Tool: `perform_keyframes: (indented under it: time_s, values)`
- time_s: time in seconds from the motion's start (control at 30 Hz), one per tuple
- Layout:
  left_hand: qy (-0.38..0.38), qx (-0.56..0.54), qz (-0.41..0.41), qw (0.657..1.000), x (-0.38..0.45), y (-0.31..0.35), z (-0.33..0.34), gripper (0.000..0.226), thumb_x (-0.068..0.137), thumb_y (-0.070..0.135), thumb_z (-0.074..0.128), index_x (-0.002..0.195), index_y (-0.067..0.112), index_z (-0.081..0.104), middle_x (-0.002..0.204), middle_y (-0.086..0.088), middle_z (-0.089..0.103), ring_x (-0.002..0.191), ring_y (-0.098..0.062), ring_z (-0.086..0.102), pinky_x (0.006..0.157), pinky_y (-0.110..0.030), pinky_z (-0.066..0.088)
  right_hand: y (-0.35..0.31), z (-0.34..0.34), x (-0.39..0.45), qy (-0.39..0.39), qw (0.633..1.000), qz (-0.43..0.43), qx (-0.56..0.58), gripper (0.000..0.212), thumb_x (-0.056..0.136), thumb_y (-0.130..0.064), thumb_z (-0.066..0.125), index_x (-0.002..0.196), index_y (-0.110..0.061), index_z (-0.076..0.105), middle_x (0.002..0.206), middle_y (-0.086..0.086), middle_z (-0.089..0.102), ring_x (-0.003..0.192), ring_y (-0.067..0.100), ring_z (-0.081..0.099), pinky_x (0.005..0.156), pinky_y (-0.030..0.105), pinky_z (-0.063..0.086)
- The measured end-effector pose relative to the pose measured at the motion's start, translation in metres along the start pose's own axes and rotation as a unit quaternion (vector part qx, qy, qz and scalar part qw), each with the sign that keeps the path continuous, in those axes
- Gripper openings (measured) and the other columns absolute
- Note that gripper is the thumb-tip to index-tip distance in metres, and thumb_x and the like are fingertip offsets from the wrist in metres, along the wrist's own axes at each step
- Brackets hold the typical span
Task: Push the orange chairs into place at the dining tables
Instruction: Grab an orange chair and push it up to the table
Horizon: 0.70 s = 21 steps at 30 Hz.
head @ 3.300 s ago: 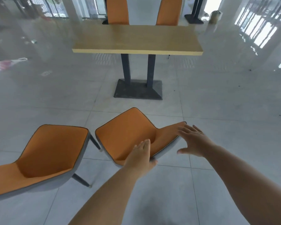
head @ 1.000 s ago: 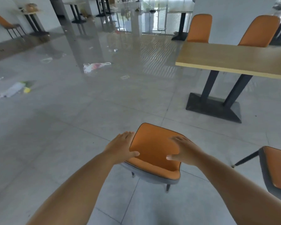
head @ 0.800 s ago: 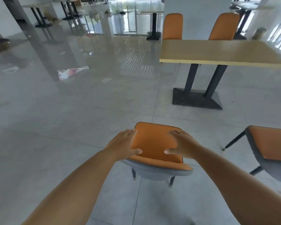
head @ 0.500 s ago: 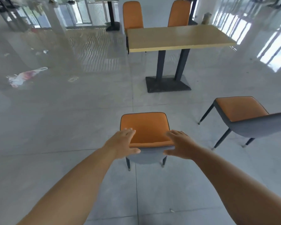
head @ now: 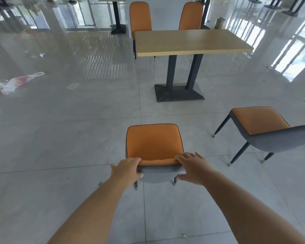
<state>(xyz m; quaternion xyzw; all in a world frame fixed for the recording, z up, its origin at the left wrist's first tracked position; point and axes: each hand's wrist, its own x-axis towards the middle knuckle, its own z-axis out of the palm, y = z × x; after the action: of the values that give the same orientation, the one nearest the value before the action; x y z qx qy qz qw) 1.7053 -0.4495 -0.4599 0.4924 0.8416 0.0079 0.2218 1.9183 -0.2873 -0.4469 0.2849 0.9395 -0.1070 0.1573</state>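
An orange chair (head: pixel 152 141) with a grey back stands on the tiled floor right in front of me, its seat facing the wooden dining table (head: pixel 188 41). My left hand (head: pixel 128 169) grips the left end of its backrest top. My right hand (head: pixel 192 167) grips the right end, fingers over the edge. A second orange chair (head: pixel 259 121) stands apart to the right, turned sideways. Two more orange chairs (head: pixel 140 16) are tucked in at the table's far side.
The table rests on two dark posts and a black base plate (head: pixel 179 92). A plastic bag (head: pixel 18 81) and small litter lie on the glossy floor at the left. Other table bases stand far back. Open floor separates the chair and the table.
The view has swung so the table is now straight ahead of the chair. Both hands have slid back onto the top of the backrest and taken hold of it.
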Motion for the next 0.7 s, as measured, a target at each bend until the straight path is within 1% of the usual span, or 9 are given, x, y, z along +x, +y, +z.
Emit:
perform_keyframes:
  time_s: [0.07,0.13,0.17,0.23,0.3,0.4,0.57,0.7]
  values:
    - [0.022,-0.057,0.019,0.998,0.006,-0.005,0.006,0.039,0.087,0.043,0.063,0.121,0.030,0.052,0.115,0.010,0.056,0.113,-0.019,0.051,0.094,-0.044,0.044,-0.002,0.006,0.008,0.004,1.000,0.011,-0.001,0.067,0.086,-0.054,0.058,0.143,-0.028,0.033,0.146,-0.004,0.042,0.138,0.022,0.034,0.118,0.048,0.017]
    - [0.027,-0.079,0.050,0.995,0.011,-0.007,0.011,0.041,0.089,0.039,0.064,0.126,0.025,0.052,0.120,0.008,0.055,0.117,-0.019,0.047,0.096,-0.034,0.041,0.001,0.013,0.014,0.032,0.999,0.016,-0.008,0.055,0.088,-0.053,0.055,0.136,-0.031,0.040,0.137,-0.007,0.050,0.131,0.021,0.042,0.115,0.047,0.023]
    - [0.029,-0.080,0.062,0.994,0.013,-0.008,0.012,0.043,0.090,0.038,0.063,0.129,0.024,0.050,0.124,0.007,0.054,0.119,-0.019,0.045,0.097,-0.033,0.040,0.004,0.015,0.016,0.047,0.999,0.016,-0.012,0.049,0.088,-0.053,0.054,0.131,-0.033,0.044,0.131,-0.008,0.054,0.127,0.020,0.045,0.113,0.046,0.026]
    - [0.029,-0.080,0.075,0.994,0.020,-0.006,0.014,0.045,0.092,0.037,0.062,0.132,0.025,0.047,0.128,0.008,0.052,0.122,-0.019,0.041,0.100,-0.034,0.038,0.012,0.016,0.019,0.058,0.998,0.017,-0.014,0.040,0.089,-0.052,0.053,0.124,-0.034,0.048,0.120,-0.010,0.059,0.118,0.019,0.051,0.108,0.043,0.031]
    - [0.031,-0.080,0.084,0.993,0.027,0.002,0.017,0.045,0.092,0.036,0.061,0.133,0.024,0.047,0.129,0.007,0.051,0.122,-0.019,0.041,0.101,-0.034,0.038,0.021,0.012,0.020,0.057,0.998,0.019,-0.016,0.031,0.090,-0.049,0.053,0.117,-0.034,0.051,0.112,-0.011,0.061,0.111,0.018,0.054,0.104,0.040,0.034]
    - [0.035,-0.073,0.100,0.992,0.039,0.019,0.019,0.047,0.093,0.037,0.061,0.135,0.022,0.045,0.130,0.006,0.051,0.125,-0.020,0.041,0.103,-0.036,0.037,0.038,0.006,0.020,0.060,0.998,0.031,-0.020,0.023,0.091,-0.046,0.054,0.111,-0.034,0.053,0.107,-0.011,0.063,0.106,0.017,0.056,0.096,0.035,0.037]
    - [0.009,-0.065,0.105,0.992,0.068,0.040,0.014,0.051,0.094,0.037,0.058,0.140,0.025,0.039,0.142,0.008,0.042,0.134,-0.019,0.031,0.110,-0.037,0.031,0.066,0.003,0.021,0.067,0.997,0.047,-0.010,0.020,0.092,-0.046,0.053,0.110,-0.036,0.054,0.105,-0.012,0.062,0.105,0.015,0.056,0.093,0.034,0.040]
    - [-0.008,-0.056,0.110,0.992,0.091,0.071,0.010,0.051,0.095,0.037,0.057,0.141,0.026,0.038,0.143,0.008,0.041,0.135,-0.019,0.030,0.110,-0.039,0.031,0.101,-0.001,0.019,0.069,0.996,0.057,0.001,0.023,0.091,-0.048,0.054,0.111,-0.037,0.053,0.104,-0.012,0.062,0.102,0.015,0.057,0.091,0.035,0.041]
